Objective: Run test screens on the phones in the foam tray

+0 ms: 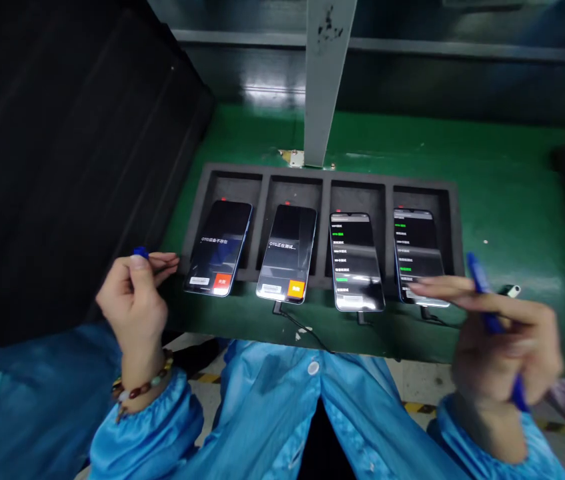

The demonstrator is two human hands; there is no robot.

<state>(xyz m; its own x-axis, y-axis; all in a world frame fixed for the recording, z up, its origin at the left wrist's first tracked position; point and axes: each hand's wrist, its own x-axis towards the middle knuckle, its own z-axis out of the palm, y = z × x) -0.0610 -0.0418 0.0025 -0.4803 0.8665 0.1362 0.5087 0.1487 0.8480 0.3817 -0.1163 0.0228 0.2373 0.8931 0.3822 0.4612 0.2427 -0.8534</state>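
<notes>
Several phones stand side by side in a black foam tray (325, 175) on the green bench. The leftmost phone (219, 247) and the second phone (288, 253) show dark screens with orange buttons. The third phone (355, 261) and the rightmost phone (417, 257) show lists of text. My left hand (135, 293) is raised left of the tray, fingers pinched on a small blue cap (141, 253). My right hand (502, 333), blurred, holds a blue pen (485, 303), with fingers reaching over the bottom of the rightmost phone.
A grey metal post (325, 80) rises behind the tray. Black panels (62, 153) wall off the left side. Cables (302, 327) hang from the phones over the bench's front edge. A small white object (512, 291) lies right of the tray. My blue sleeves fill the foreground.
</notes>
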